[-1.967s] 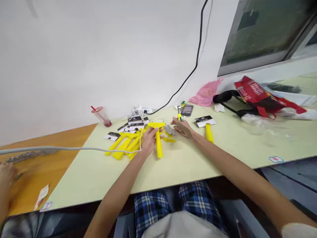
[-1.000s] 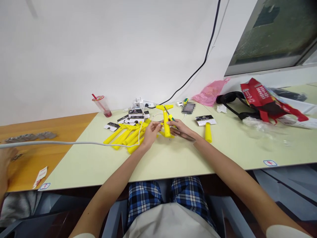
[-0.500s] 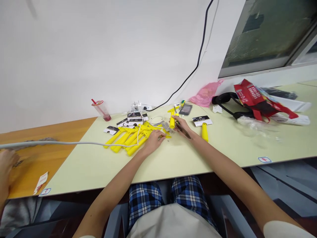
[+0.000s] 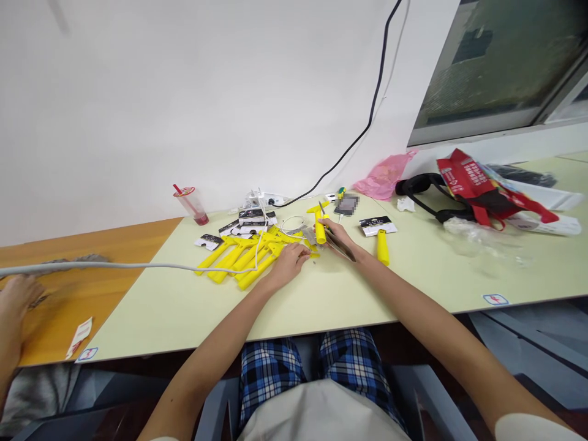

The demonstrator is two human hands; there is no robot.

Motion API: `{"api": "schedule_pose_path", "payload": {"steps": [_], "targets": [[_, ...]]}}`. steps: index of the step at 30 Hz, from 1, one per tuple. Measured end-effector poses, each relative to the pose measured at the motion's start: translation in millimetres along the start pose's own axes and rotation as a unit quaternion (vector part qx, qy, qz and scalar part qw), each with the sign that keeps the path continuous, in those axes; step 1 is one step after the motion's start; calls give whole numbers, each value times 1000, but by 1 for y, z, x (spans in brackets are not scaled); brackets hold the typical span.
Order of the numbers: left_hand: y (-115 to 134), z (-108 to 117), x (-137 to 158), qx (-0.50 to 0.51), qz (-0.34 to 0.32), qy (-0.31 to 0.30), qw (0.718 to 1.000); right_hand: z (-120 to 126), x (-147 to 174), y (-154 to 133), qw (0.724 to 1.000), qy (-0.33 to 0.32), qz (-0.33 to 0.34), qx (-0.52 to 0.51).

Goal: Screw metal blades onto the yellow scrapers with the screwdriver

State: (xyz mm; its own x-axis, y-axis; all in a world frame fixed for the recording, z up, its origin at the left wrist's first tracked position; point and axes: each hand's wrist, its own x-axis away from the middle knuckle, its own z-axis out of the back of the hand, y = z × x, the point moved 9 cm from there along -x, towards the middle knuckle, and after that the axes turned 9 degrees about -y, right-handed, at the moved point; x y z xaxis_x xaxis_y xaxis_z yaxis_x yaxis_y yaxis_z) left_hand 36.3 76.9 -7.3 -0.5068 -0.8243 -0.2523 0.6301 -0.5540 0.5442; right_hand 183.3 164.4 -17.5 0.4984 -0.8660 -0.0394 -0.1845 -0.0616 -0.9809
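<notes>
My right hand [image 4: 334,231] is closed around a yellow plastic handle [image 4: 320,230], held upright above the table. A thin grey metal tip rises beside the handle, and a dark metal piece [image 4: 340,246] lies along my palm; I cannot tell what tool this is. Just left of it, my left hand [image 4: 290,262] rests low over the table with its fingertips pinched together. What they hold, if anything, is too small to make out. Small yellow bits [image 4: 314,250] lie by those fingertips. Several yellow T-shaped plastic handles [image 4: 229,260] are heaped left of my left hand.
Black-and-white cards [image 4: 250,222] and a power strip [image 4: 257,199] sit behind the heap; a white cable crosses it. A drink cup [image 4: 195,207] stands back left. Rightward are a phone [image 4: 346,204], another yellow handle [image 4: 383,247] and a red bag [image 4: 478,184]. Another person's hand [image 4: 21,294] is far left.
The whole view has shifted slightly. My right hand keeps its grip on the yellow handle, and my left hand remains pinched near the small yellow bits.
</notes>
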Motion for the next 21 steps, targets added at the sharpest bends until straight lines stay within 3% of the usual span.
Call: {"api": "schedule_pose_path", "payload": {"steps": [7, 14, 21], "targets": [[0, 11, -1, -43, 0, 41, 998, 3, 1, 1, 999, 28, 3, -29], [-17, 11, -1, -166, 67, -5, 984, 4, 1, 3, 998, 33, -1, -48], [-11, 10, 2, -148, 37, 7, 988, 5, -1, 4, 999, 27, 0, -27]]}}
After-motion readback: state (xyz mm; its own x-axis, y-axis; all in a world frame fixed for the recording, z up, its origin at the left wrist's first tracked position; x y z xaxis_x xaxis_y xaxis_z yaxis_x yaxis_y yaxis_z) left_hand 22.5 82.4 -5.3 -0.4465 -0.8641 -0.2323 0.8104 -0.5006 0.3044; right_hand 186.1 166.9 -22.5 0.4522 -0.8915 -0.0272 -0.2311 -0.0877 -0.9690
